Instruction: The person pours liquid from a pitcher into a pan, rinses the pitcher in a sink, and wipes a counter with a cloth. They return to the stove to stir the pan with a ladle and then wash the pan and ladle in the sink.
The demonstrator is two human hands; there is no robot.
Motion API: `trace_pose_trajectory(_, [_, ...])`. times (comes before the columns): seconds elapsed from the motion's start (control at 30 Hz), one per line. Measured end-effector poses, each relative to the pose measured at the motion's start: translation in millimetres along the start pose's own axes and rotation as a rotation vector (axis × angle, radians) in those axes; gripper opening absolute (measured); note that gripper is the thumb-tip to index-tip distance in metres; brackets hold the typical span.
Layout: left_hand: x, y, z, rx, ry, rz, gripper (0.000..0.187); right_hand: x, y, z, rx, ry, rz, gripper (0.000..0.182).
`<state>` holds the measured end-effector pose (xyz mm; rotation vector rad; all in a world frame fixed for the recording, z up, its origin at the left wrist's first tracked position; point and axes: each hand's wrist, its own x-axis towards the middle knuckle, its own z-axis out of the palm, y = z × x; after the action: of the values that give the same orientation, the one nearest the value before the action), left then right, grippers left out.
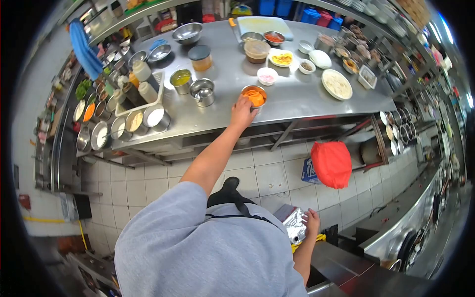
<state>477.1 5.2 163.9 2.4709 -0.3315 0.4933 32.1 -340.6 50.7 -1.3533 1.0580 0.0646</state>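
Observation:
My left hand [242, 113] reaches across to the front edge of the steel worktop [217, 113]. Its fingers and thumb are closed around the near left side of a small metal cup [263, 103], right at the rim. Orange slices that look like carrot [255, 96] fill the cup. My right hand [311, 221] hangs low at my side with loosely bent fingers apart, close to a foil-covered thing [295, 226]; nothing shows in its grasp. Left of the metal cup stand an empty-looking steel pot [202, 92] and a tin of yellow-green liquid [181, 80].
Beyond the cup are a pink-filled white bowl [267, 76], a lidded brown tub [257, 51] and a cutting board [265, 27]. A white plate [337, 84] lies right. Squeeze bottles fill a basket [159, 94] at left. A red-covered stool-like thing [331, 165] stands on the floor.

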Motion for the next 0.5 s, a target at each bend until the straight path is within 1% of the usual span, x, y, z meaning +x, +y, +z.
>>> trace_pose_trajectory(0.03, [-3,-5,-5,0.007,0.012,-0.023,0.026,0,-1,12,-0.006,-0.050,-0.015,0.036])
trace_pose_trajectory(0.1, [-6,-9,-13,-0.039,-0.049,-0.073,0.025,-3,6,28,-0.114,-0.145,0.062,0.031])
trace_pose_trajectory(0.17, [-8,-22,-16,-0.046,-0.011,-0.053,0.025,-27,7,38,-0.260,-0.158,0.070,0.019])
trace_pose_trajectory(0.23, [-15,-31,-19,-0.048,0.020,-0.037,0.024,-23,37,20,-0.601,-0.267,-0.055,0.014])
trace_pose_trajectory(0.3, [-17,-34,-27,-0.070,0.152,0.039,0.025,-20,54,-2,-0.577,-0.266,-0.053,0.015])
trace_pose_trajectory(0.33, [-18,-33,-33,-0.065,0.169,0.036,0.025,-17,59,-9,-0.541,-0.254,-0.046,0.015])
trace_pose_trajectory(0.4, [-28,-26,-44,-0.166,0.303,0.072,0.025,-18,69,-20,-0.462,-0.225,-0.023,0.017])
trace_pose_trajectory(0.43, [-35,-29,-46,-0.163,0.308,0.072,0.025,-20,74,-26,-0.420,-0.209,-0.005,0.017])
trace_pose_trajectory(0.5, [-53,-45,-50,-0.399,0.219,-0.106,0.025,-24,85,-34,-0.333,-0.176,0.032,0.019])
